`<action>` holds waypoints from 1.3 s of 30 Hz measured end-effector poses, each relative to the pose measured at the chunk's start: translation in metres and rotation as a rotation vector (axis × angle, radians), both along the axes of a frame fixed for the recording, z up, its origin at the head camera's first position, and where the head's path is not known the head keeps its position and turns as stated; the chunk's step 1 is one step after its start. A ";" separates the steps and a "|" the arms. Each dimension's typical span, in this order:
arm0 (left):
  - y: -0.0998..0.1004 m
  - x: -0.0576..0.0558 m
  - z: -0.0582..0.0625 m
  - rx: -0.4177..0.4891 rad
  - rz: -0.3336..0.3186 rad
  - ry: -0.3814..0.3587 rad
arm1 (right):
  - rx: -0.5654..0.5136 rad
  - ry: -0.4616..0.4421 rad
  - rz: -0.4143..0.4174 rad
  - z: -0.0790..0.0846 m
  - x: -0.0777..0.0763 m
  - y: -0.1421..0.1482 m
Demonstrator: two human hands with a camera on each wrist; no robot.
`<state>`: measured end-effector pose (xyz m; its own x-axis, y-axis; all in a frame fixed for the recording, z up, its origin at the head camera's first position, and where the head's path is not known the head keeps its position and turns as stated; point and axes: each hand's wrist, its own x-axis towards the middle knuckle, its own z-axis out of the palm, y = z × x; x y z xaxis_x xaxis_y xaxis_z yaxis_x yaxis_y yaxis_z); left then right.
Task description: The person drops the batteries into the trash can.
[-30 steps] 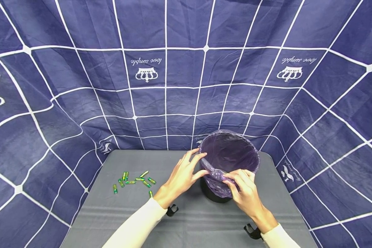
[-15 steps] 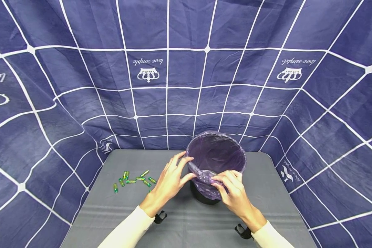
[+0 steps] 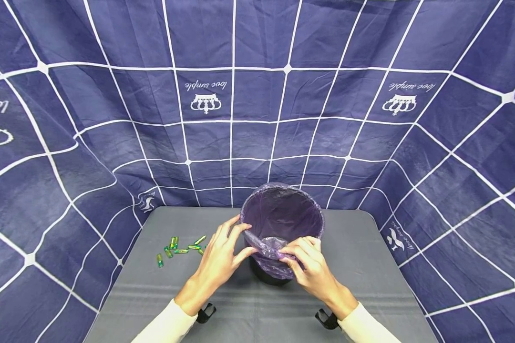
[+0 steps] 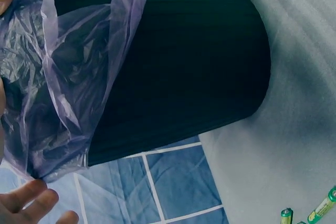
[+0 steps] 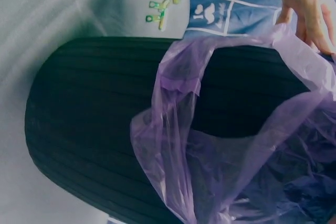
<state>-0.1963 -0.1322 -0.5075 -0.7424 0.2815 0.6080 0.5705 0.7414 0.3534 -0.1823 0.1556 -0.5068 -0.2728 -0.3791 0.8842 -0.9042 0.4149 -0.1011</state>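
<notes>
A translucent purple trash bag [image 3: 283, 202] lines a black bin [image 3: 269, 280] and folds down over its rim. In the right wrist view the bag [image 5: 178, 85] hangs over the bin's ribbed side [image 5: 89, 119], with a gap baring the black wall. My right hand [image 3: 311, 267] pinches the bag at the near rim between thumb and fingers. My left hand [image 3: 216, 257] spreads along the left rim, fingers fairly straight and touching the bag. Its fingertips [image 4: 39, 200] lie at the bag's edge in the left wrist view.
Several green and yellow batteries [image 3: 181, 251] lie loose on the grey table [image 3: 249, 328], left of the bin. A blue curtain with white lines [image 3: 257, 95] hangs behind and at both sides. Black bands [image 3: 206, 313] show under both wrists.
The lined bin and both hands have shifted left across the table, toward the batteries. My left forearm now hides more of the batteries. The right hand keeps its pinch on the bag.
</notes>
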 end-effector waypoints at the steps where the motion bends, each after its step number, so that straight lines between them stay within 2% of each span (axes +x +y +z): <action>1: 0.000 0.001 0.000 0.001 0.002 0.002 | 0.005 -0.004 0.000 0.001 0.000 0.001; 5: 0.003 0.003 0.001 0.002 0.006 0.003 | 0.030 -0.027 -0.015 0.005 0.001 0.006; 10: 0.007 0.003 0.000 0.000 0.018 -0.021 | 0.051 -0.101 -0.062 0.013 0.002 0.018; 14: 0.009 0.004 -0.001 0.011 0.020 -0.031 | 0.053 -0.267 -0.177 0.023 -0.006 0.032; 19: 0.010 0.006 -0.002 0.026 0.014 -0.037 | 0.079 -0.511 -0.349 0.037 -0.026 0.042; 26: 0.012 0.003 -0.008 0.024 0.016 0.006 | 0.146 -0.753 -0.435 0.049 -0.051 0.038; 32: 0.009 -0.001 -0.018 0.025 0.021 0.052 | 0.238 -0.838 -0.494 0.055 -0.054 0.031; 35: 0.006 -0.002 -0.024 0.030 0.004 0.035 | 0.281 -0.859 -0.522 0.056 -0.052 0.031; 39: -0.004 -0.003 -0.027 0.017 -0.016 -0.024 | 0.317 -0.872 -0.553 0.056 -0.050 0.033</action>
